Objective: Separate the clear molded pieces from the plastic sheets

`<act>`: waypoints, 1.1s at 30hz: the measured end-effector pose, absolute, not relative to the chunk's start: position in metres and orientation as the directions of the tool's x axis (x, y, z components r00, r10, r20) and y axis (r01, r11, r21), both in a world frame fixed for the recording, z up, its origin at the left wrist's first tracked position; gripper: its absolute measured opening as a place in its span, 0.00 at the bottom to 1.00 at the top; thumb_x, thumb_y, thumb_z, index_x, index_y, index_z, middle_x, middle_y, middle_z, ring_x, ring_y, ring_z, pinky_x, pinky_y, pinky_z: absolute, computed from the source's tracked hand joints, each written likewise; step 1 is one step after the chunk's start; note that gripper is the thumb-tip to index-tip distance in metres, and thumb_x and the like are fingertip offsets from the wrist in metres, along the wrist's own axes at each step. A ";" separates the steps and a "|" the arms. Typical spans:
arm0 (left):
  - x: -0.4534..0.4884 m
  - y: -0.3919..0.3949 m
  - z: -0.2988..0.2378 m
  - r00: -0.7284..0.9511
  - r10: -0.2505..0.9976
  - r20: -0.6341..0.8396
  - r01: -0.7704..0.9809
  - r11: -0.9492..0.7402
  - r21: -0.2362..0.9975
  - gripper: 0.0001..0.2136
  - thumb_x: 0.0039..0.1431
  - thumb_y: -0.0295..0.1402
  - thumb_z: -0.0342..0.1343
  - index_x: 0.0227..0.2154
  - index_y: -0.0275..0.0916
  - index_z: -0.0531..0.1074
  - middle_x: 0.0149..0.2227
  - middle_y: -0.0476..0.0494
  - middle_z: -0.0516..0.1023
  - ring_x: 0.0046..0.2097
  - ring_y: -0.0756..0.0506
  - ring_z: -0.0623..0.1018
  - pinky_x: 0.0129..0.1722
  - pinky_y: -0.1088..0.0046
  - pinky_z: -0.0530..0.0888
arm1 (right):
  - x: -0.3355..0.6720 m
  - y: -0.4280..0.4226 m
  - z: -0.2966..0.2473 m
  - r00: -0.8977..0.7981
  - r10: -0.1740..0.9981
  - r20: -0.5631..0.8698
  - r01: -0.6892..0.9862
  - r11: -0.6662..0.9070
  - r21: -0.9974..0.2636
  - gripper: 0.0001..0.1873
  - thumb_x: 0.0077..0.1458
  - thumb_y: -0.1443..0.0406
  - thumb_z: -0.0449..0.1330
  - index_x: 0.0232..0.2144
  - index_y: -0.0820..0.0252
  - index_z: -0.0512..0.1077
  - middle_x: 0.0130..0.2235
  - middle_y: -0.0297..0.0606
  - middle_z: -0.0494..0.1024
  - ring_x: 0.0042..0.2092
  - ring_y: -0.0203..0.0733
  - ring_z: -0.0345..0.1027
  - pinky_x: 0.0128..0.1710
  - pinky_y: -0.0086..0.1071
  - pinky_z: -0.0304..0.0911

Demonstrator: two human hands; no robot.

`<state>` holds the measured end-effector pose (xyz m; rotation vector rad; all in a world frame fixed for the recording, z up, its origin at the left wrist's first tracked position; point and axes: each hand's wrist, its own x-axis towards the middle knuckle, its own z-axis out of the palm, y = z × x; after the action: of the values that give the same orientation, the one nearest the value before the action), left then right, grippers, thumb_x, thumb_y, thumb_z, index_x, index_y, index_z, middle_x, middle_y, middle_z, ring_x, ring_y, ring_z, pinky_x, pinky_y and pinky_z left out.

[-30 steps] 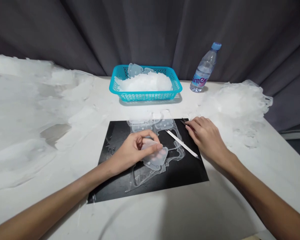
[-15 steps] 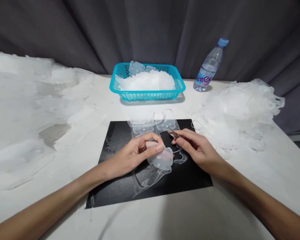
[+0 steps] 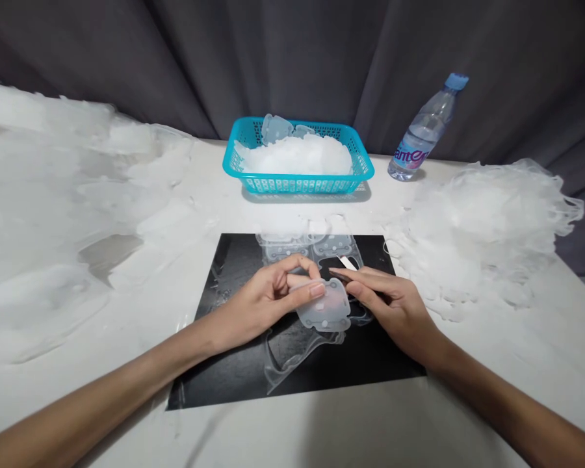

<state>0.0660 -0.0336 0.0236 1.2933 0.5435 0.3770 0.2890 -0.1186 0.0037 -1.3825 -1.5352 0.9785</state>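
Note:
My left hand (image 3: 285, 289) pinches a flat, translucent piece of soft plastic (image 3: 324, 317) between thumb and fingers. The piece has rounded, notched edges and small marks near its rim. Close to its upper right edge, my right hand (image 3: 392, 299) is closed on a slim dark tool (image 3: 340, 275); its exact kind is hard to make out. A small white strip (image 3: 348, 262) shows just beyond those fingertips. Beneath both hands lies a black mat (image 3: 380, 354), bearing a clear sheet (image 3: 335, 245) with similar shapes and a loose clear offcut (image 3: 297, 357).
A turquoise basket (image 3: 302, 184) full of translucent pieces stands at the back. Right of it is a water bottle (image 3: 416, 140). Translucent sheets (image 3: 43, 195) are heaped on the left, and a pile of stringy clear offcuts (image 3: 497, 221) sits on the right.
The whole scene has shifted slightly right as the camera turned. The plastic piece in my left hand now lies flatter to view, and my right hand's tool has come nearer its edge.

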 end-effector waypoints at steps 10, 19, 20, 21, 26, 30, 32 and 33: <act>0.065 -0.036 0.021 0.810 0.568 -0.147 0.008 0.241 0.971 0.08 0.73 0.36 0.56 0.40 0.39 0.66 0.27 0.55 0.73 0.28 0.54 0.65 0.27 0.80 0.60 | 0.295 -0.116 0.005 -0.171 0.983 0.067 0.356 0.125 -0.926 0.18 0.71 0.56 0.59 0.59 0.44 0.77 0.47 0.34 0.84 0.47 0.41 0.78 0.57 0.41 0.72; 0.065 -0.038 0.023 0.806 0.580 -0.122 0.015 0.185 0.983 0.07 0.73 0.36 0.55 0.41 0.39 0.64 0.27 0.54 0.73 0.27 0.54 0.63 0.26 0.78 0.58 | 0.291 -0.120 0.007 -0.183 0.978 0.104 0.347 0.163 -0.923 0.19 0.72 0.59 0.57 0.61 0.47 0.75 0.47 0.36 0.84 0.47 0.40 0.77 0.51 0.36 0.73; 0.065 -0.039 0.023 0.805 0.580 -0.124 0.022 0.180 0.983 0.08 0.73 0.36 0.55 0.41 0.39 0.64 0.28 0.54 0.74 0.27 0.53 0.63 0.26 0.78 0.58 | 0.290 -0.121 0.006 -0.181 0.976 0.118 0.355 0.177 -0.918 0.19 0.72 0.59 0.57 0.61 0.48 0.75 0.48 0.36 0.84 0.47 0.40 0.77 0.50 0.36 0.73; 0.065 -0.039 0.022 0.806 0.579 -0.125 0.027 0.176 0.984 0.08 0.73 0.37 0.55 0.41 0.39 0.63 0.28 0.53 0.74 0.27 0.53 0.63 0.26 0.78 0.57 | 0.289 -0.122 0.006 -0.177 0.975 0.135 0.364 0.193 -0.911 0.19 0.72 0.59 0.57 0.61 0.49 0.76 0.49 0.37 0.84 0.48 0.41 0.77 0.50 0.36 0.73; 0.065 -0.040 0.023 0.796 0.592 -0.124 0.036 0.158 0.987 0.10 0.73 0.40 0.55 0.41 0.40 0.63 0.25 0.55 0.71 0.26 0.53 0.62 0.25 0.77 0.56 | 0.284 -0.125 0.005 -0.146 0.965 0.216 0.408 0.258 -0.876 0.19 0.72 0.61 0.57 0.62 0.51 0.75 0.51 0.38 0.84 0.50 0.42 0.78 0.53 0.38 0.73; 0.064 -0.041 0.023 0.783 0.614 -0.101 0.029 0.126 0.992 0.08 0.73 0.38 0.55 0.41 0.41 0.64 0.25 0.57 0.69 0.25 0.54 0.61 0.25 0.78 0.57 | 0.280 -0.127 0.005 -0.136 0.960 0.246 0.422 0.281 -0.862 0.20 0.72 0.63 0.56 0.62 0.52 0.74 0.50 0.38 0.84 0.49 0.42 0.78 0.53 0.38 0.72; 0.064 -0.041 0.023 0.779 0.621 -0.084 0.022 0.108 0.994 0.08 0.73 0.38 0.55 0.40 0.40 0.64 0.26 0.56 0.71 0.26 0.53 0.64 0.27 0.78 0.59 | 0.278 -0.128 0.006 -0.131 0.958 0.257 0.426 0.288 -0.858 0.20 0.72 0.64 0.56 0.62 0.54 0.74 0.47 0.38 0.85 0.45 0.41 0.78 0.51 0.38 0.73; 0.064 -0.041 0.022 0.779 0.622 -0.077 0.018 0.101 0.995 0.08 0.73 0.38 0.54 0.41 0.40 0.63 0.26 0.55 0.72 0.27 0.53 0.66 0.28 0.78 0.60 | 0.278 -0.129 0.007 -0.126 0.957 0.260 0.428 0.289 -0.856 0.20 0.72 0.65 0.56 0.62 0.54 0.74 0.45 0.38 0.85 0.44 0.40 0.77 0.51 0.37 0.73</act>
<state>0.0644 -0.0411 0.0224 1.4148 0.5627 0.4826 0.2778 -0.1290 0.0065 -1.2705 -1.7070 0.7821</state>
